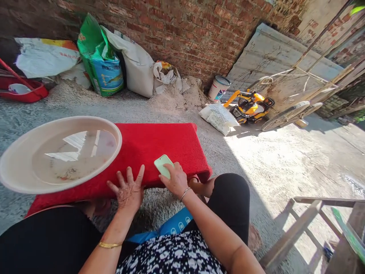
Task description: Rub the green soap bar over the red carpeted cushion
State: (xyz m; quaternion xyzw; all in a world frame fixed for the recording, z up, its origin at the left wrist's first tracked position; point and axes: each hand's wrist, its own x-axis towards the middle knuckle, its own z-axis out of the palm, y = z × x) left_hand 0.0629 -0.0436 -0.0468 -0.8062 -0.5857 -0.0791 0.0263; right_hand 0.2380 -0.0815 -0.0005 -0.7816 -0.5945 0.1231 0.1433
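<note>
Slab (162, 163) | pale green, jutting forward from right hand (177, 179) | grip: holding it | left hand (129, 192): splayed wide

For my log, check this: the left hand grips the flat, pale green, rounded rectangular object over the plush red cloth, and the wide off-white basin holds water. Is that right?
Not quite: in the head view, the right hand grips the pale green object over the red cloth; the left hand is spread open. The basin does hold water.

1 lt-green slab (162, 164), rnd corners, slanted, by nr edge of red cloth (159, 139)
</note>
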